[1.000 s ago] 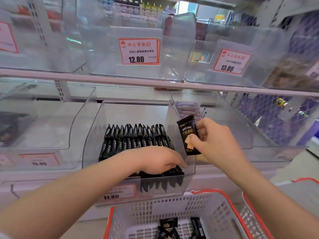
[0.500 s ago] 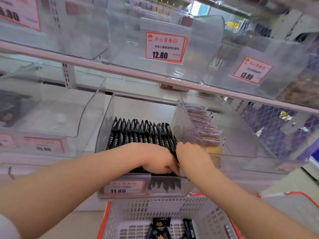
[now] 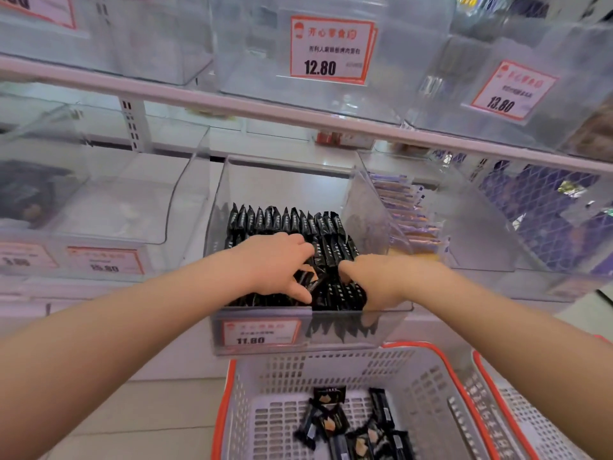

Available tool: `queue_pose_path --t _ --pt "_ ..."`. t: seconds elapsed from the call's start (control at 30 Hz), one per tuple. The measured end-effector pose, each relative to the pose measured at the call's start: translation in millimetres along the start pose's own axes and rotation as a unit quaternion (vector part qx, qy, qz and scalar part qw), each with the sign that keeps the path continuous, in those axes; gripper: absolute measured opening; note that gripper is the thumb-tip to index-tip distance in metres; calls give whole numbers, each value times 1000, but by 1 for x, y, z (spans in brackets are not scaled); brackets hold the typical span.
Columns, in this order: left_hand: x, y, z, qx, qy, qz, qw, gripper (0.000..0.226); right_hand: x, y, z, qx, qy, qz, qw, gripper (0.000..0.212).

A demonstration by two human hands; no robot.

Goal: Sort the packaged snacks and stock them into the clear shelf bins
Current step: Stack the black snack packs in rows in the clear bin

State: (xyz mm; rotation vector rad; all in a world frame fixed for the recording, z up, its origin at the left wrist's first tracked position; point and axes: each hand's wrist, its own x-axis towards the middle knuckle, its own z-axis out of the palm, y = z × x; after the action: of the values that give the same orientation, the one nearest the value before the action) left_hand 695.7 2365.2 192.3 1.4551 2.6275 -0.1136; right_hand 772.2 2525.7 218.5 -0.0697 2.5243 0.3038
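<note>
Black snack packets stand in tight rows in the clear bin, and both hands now work among them, whereas a second ago the right hand held a single packet up beside the bin's right wall; that packet has since gone in with the rest. The left hand has shifted little: it lies palm down over the front rows, fingers spread and pressing on the packets, thumb low near the bin's front lip. The right hand reaches in just beside it, its index finger stretched toward the left hand's fingers and touching the packets; whether its other fingers grip anything I cannot tell. Both forearms come in from below, angled toward each other. Below the hands sits a white basket with an orange rim, a few more black packets loose on its floor. Right of the right hand, a neighbouring bin holds purple-edged packets.
</note>
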Motion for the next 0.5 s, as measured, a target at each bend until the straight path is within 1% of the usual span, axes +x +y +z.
queue_pose_path --t 0.1,0.17,0.2,0.27,0.33,0.37,0.43,0.5 --pt "-3 -3 -3 50 11 -55 997 69 5 -3 10 0 55 -5 998 58" --pt "-5 -5 -4 45 13 -77 996 68 5 -4 10 -18 90 6 996 49" --pt "-6 -6 -5 40 11 -85 996 69 5 -5 9 -23 97 11 995 45" --pt "-9 -8 -7 45 -9 -95 994 73 5 -4 6 -17 76 2 997 39" --pt "-13 -11 -10 54 -61 -87 993 80 5 -5 -1 23 69 -20 997 38" --pt "-14 -13 -12 54 -91 -80 991 82 6 -6 -4 60 91 -25 994 36" --pt "-16 -15 -16 58 -132 -81 986 81 11 -14 -8 137 167 -21 976 32" --pt "-16 -14 -16 83 -135 -89 983 72 19 -27 -7 191 217 -15 957 28"
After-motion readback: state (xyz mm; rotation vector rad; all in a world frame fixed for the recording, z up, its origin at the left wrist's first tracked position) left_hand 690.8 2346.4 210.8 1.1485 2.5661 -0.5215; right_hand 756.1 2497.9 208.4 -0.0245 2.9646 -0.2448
